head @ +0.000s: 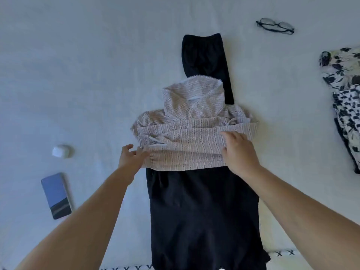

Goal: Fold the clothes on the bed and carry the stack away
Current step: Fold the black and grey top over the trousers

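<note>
Ok, status: knit hoodie (194,131) lies mid-bed (78,75), stacked on a dark garment (204,211) that runs near-to-far under it. Hoodie is part-folded into a wide band, long axis left-right, hood pointing away from the person.

Key relation: hoodie sits straight ahead of both hands, just past the fingertips. Right hand (239,152) is already on it, palm down, fingers fairly straight, pressing the right half flat, not gripping. Left hand (130,157) is at the left edge, fingers spread and relaxed, touching or nearly touching the hem; can't tell which. Holding nothing.

Both forearms reach fwd from the bottom corners and converge on the band, roughly symmetric.

My read: next fold goes across the long axis, so left hand needs to grab the left end while right pins.

Other stuff: phone (56,195) and a small white case (60,151) to the left, glasses (275,26) far right, patterned clothes (344,94) at the right edge, prob not folded yet.
</note>
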